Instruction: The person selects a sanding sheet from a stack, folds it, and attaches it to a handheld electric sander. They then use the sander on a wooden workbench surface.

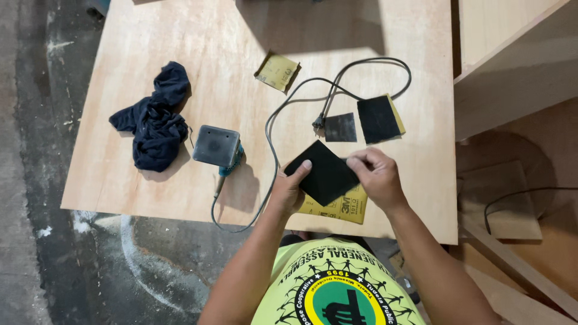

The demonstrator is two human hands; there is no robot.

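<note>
One head-worn view, steeply down, close over the plywood board (180,180), perhaps slightly tilted.

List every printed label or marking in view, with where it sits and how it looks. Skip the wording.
Sandpaper sheet under both hands: yellow backing with dark print.
Folded sandpaper piece at the board's far middle: yellow backing, small dark print.
Shirt emblem at the bottom edge: round, green and yellow ring, black figures on a lime shirt.
</note>
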